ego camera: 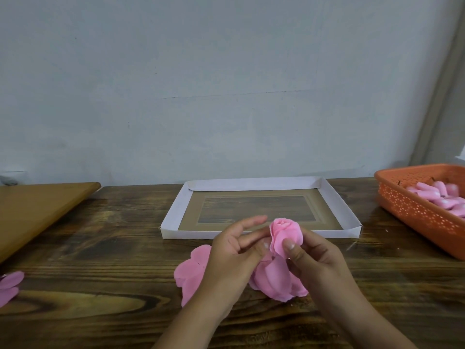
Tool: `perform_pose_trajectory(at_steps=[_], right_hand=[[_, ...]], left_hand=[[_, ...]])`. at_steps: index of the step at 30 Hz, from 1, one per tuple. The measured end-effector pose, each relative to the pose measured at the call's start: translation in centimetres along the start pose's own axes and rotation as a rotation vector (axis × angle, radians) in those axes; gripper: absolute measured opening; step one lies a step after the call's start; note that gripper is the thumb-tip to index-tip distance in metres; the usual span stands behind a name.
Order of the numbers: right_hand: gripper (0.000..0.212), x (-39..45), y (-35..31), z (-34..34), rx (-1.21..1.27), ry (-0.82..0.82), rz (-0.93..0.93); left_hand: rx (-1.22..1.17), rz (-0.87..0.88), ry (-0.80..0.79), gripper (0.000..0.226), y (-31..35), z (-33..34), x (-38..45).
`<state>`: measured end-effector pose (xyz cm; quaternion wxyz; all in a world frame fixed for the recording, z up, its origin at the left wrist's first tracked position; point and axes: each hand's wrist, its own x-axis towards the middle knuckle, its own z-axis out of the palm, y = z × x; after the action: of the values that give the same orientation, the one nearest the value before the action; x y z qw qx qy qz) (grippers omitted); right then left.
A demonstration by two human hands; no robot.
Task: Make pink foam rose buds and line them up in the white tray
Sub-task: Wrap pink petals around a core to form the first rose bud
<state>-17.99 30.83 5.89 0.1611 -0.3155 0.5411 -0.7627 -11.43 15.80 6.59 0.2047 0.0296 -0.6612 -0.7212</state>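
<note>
Both hands (pixel 270 255) wrap a petal around one pink foam rose bud (pixel 285 236), thumbs pinching it, left fingers loose; next, into the bare white tray (pixel 334 197) at twelve o'clock.

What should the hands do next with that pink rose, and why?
Probably wrap one more petal round the rose bud. The right hand pinches the bud with its thumb, the left hand touches its side, and loose pink petals still hang below it. The white tray behind holds no buds yet, so setting it there likely comes after.
</note>
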Motion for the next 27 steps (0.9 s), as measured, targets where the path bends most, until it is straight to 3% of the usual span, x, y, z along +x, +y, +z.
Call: perform_pose_trajectory(at_steps=[7,9,13,19,23,27], right_hand=[[0.045,0.1,0.0,-0.1,0.112,-0.084,0.123],[0.048,0.1,0.1,-0.2,0.107,-0.082,0.14],[0.045,0.2,0.1,-0.4,0.131,-0.073,0.129],[0.025,0.3,-0.2,-0.6,0.33,-0.001,0.095],[0.031,0.6,-0.1,-1.0,0.327,0.117,0.105],[0.027,0.6,-0.3,-1.0,0.295,0.145,0.104]], left_hand=[[0.028,0.004,0.045,0.015,-0.4,-0.4,0.3],[0.071,0.022,0.04,0.02,-0.3,-0.4,0.2],[0.096,0.01,0.029,0.014,0.2,-0.2,-0.2],[0.072,-0.159,0.024,0.017,0.7,0.2,-0.5],[0.14,-0.341,-0.119,0.021,0.7,0.4,-0.8],[0.205,-0.346,-0.191,0.015,0.4,0.5,-0.9]])
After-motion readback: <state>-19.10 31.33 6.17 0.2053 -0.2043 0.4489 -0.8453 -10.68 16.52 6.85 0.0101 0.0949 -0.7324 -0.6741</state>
